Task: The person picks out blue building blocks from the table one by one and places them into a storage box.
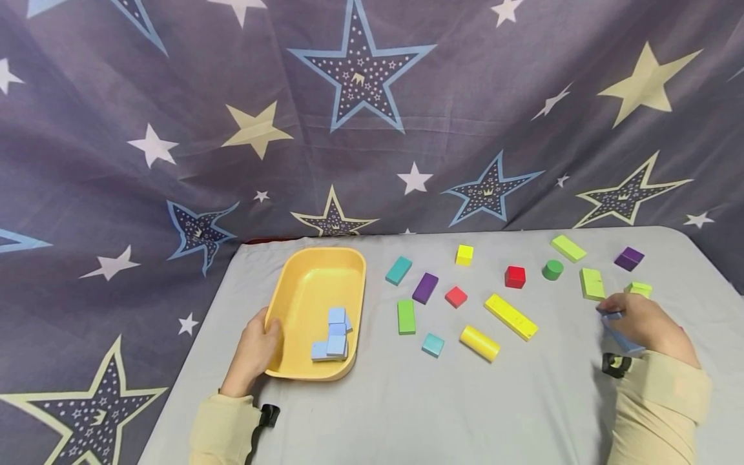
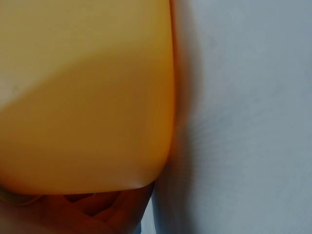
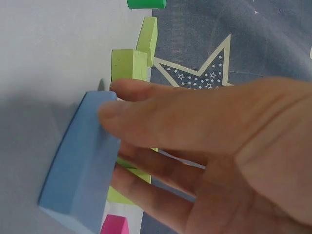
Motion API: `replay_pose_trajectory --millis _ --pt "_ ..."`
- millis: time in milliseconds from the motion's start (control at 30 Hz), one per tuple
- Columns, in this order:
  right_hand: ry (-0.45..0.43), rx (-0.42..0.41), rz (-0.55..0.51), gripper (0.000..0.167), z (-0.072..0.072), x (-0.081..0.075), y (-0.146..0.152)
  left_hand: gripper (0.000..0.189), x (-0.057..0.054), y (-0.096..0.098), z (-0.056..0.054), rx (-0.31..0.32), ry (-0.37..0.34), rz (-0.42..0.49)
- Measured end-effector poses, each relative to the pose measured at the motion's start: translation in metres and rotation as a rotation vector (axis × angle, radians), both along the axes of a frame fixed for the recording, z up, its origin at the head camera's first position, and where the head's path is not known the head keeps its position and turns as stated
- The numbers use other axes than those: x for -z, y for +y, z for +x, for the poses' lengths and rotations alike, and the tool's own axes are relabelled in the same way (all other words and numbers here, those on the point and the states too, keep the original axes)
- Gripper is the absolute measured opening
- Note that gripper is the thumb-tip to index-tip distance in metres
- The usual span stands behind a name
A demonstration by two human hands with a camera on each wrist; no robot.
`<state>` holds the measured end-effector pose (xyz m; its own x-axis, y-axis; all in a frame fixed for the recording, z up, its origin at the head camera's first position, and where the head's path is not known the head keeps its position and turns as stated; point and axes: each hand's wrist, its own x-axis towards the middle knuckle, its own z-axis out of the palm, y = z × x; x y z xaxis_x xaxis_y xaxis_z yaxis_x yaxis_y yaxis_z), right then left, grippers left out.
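Gripping the left rim of a yellow plastic tray (image 1: 308, 278) is my left hand (image 1: 254, 349); in the left wrist view the tray wall (image 2: 97, 122) fills much of the frame. Several light blue blocks (image 1: 336, 345) lie in the tray's lower right part. Over at the table's right side, my right hand (image 1: 645, 323) holds a long blue block (image 1: 622, 334). The right wrist view shows thumb and fingers pinching this blue block (image 3: 80, 161) along one side. Light green blocks (image 1: 592, 284) are just beyond that hand.
Scattered between tray and right hand are a yellow cylinder (image 1: 479, 343), a long yellow block (image 1: 511, 316), a red cube (image 1: 515, 277), a green cylinder (image 1: 553, 269) and purple blocks (image 1: 425, 288). A pink block (image 3: 115, 224) shows beside the right hand. A starry cloth (image 1: 372, 161) hangs behind the table.
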<state>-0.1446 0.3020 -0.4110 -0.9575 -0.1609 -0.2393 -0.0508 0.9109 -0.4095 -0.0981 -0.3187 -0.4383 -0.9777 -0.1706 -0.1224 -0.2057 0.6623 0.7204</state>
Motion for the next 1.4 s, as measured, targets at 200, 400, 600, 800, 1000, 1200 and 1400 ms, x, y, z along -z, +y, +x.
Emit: replay_pose_trajectory --millis 200,400,600,800,1000,1200,1400 --pt "-0.022 0.048 -0.009 0.029 -0.001 0.001 0.002 0.043 0.001 0.000 -0.002 0.002 -0.005 -0.001" --pt "-0.034 0.071 -0.027 0.032 -0.002 0.002 0.004 0.043 0.000 -0.001 -0.002 0.001 0.001 -0.002" --pt "0.025 0.050 -0.028 0.028 -0.002 0.001 0.004 0.042 -0.001 -0.001 -0.002 -0.001 0.001 -0.001" --pt "0.034 0.065 -0.024 0.031 -0.002 -0.002 0.002 0.043 -0.001 0.000 -0.002 0.004 0.001 -0.009" --pt "0.066 0.127 -0.036 0.038 -0.003 -0.003 -0.001 0.043 0.000 0.000 -0.002 0.000 0.002 -0.006" --pt "0.112 0.161 -0.070 0.038 -0.006 -0.003 -0.006 0.044 0.000 0.000 -0.002 0.003 0.002 -0.005" --pt "0.144 0.141 -0.088 0.034 -0.007 -0.002 -0.013 0.044 0.000 0.000 -0.001 0.003 -0.009 -0.005"
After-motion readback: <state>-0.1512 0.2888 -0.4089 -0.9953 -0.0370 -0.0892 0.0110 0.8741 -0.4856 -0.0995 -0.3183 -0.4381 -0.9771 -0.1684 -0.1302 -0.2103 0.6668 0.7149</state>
